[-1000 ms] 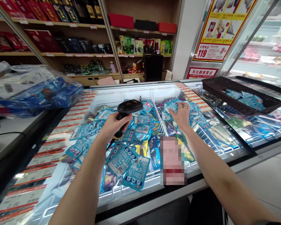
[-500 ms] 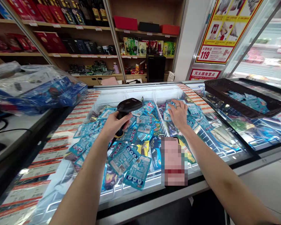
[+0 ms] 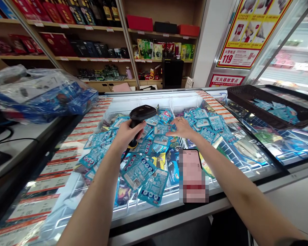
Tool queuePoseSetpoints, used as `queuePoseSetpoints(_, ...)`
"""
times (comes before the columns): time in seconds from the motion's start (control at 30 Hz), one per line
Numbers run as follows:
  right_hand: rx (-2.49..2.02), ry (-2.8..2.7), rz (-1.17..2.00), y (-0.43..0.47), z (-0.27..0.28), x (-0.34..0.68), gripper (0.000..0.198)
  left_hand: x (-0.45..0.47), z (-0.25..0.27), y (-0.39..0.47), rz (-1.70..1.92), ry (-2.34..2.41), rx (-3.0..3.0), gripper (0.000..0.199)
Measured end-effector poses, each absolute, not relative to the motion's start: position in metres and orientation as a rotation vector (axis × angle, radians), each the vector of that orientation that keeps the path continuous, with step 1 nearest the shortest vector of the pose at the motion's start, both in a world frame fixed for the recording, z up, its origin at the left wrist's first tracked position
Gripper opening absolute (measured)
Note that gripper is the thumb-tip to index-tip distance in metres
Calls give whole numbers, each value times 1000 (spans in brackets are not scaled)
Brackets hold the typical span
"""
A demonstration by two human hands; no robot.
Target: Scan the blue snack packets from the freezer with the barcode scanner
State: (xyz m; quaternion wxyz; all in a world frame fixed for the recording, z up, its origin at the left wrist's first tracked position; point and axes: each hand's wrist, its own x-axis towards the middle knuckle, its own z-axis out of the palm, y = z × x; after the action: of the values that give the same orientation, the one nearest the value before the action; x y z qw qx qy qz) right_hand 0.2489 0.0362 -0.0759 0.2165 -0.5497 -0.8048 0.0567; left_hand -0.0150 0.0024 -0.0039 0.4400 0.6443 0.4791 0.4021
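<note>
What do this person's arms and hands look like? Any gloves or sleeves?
Both visible forearms are bare. The left hand and right hand are ungloved; the right wears a ring. A dark edge at the picture's lower right may be a sleeve.

shop, retail, mixed goods. landmark: lit display chest (image 3: 141,99), wire-divided, filled with packets (image 3: 154,186). along the chest's left side: rows of price labels (image 3: 58,167). behind the chest: wooden shelving (image 3: 166,10) stocked with bottles (image 3: 115,11), boxes (image 3: 140,23) and pouches (image 3: 146,49), small tags (image 3: 110,29) on the edges. behind the chest, rightward: fire-notice poster (image 3: 246,51), number 119.
</note>
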Motion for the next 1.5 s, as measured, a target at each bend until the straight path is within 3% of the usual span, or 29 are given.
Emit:
queuePoseSetpoints(0.1,-1450,-2045,342,37,-79,258,68,-13,-4,2,987,1220,1596,27)
queuePoseSetpoints(0.3,-1237,-1514,668,28,-76,279,45,-11,-6,1,966,1219,1653,27)
queuePoseSetpoints(0.63,-1188,-1159,639,34,-95,316,48,-14,-7,1,737,1087,1804,28)
queuePoseSetpoints(1.5,-1222,-1111,638,37,-101,316,49,-4,-4,-2,557,1114,1860,35)
